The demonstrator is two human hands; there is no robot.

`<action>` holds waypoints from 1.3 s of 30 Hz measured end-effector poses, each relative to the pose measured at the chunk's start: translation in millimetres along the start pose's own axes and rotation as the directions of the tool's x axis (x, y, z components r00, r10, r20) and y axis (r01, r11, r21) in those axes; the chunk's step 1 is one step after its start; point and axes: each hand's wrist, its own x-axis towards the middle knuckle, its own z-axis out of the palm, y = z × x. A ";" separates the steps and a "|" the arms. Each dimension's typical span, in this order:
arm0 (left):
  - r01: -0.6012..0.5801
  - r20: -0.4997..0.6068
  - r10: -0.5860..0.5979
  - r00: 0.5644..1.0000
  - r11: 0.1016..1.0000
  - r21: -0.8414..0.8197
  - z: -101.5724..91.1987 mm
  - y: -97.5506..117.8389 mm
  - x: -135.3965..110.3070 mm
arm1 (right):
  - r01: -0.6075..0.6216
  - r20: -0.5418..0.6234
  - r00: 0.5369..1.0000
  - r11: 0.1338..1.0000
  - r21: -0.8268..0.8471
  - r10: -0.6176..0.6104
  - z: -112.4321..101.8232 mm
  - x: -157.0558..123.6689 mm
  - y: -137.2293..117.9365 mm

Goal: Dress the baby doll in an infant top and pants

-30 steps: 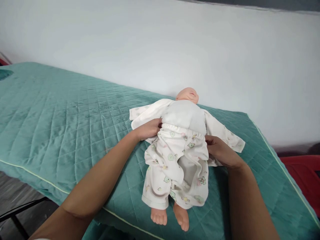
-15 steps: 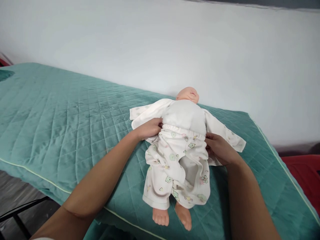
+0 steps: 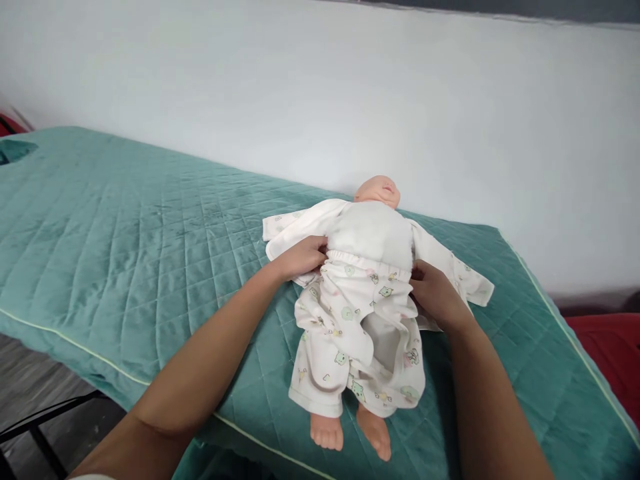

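A baby doll (image 3: 379,191) lies on its back on a green quilted bed cover, its feet toward me. It wears white printed pants (image 3: 345,327) with a gathered waistband, which lies across its white-covered belly (image 3: 370,230). A white long-sleeved top (image 3: 443,257) is spread open under it, with sleeves out to both sides. My left hand (image 3: 303,257) is closed at the left end of the waistband, thumb and fingers pinched together. On the other side, my right hand (image 3: 435,293) grips the waistband's right end; its fingertips are partly hidden behind the cloth.
The green quilted cover (image 3: 125,247) stretches far to the left, against a white wall (image 3: 250,87). Red chairs or stools (image 3: 607,353) stand beyond the right edge. A black metal frame (image 3: 45,420) shows at the lower left over a grey floor.
Both hands stay at the waistband, with the right hand shifted very slightly upward. The whole view has moved a little, so the doll appears slightly further right.
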 end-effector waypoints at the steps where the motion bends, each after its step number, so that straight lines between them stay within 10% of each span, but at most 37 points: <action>1: -0.003 0.009 0.003 1.000 1.000 0.012 -0.2 0.0 0.2 | 0.027 -0.001 1.000 0.999 -0.034 -0.027 0.8 -0.5 -2.2; 8: -0.068 0.055 0.063 0.997 0.991 0.112 0.4 0.2 1.1 | 0.092 -0.031 0.994 0.974 -0.205 -0.101 5.6 -0.7 -6.3; 28: -0.086 0.052 0.090 0.995 0.994 -0.071 12.4 9.5 -4.8 | 0.159 0.091 0.975 0.924 0.347 -0.202 8.0 -8.0 -10.4; 39: -0.152 0.006 0.156 0.988 0.965 -0.214 20.3 8.5 -4.1 | 0.206 -0.067 0.978 0.943 0.260 -0.196 15.8 -10.4 -15.7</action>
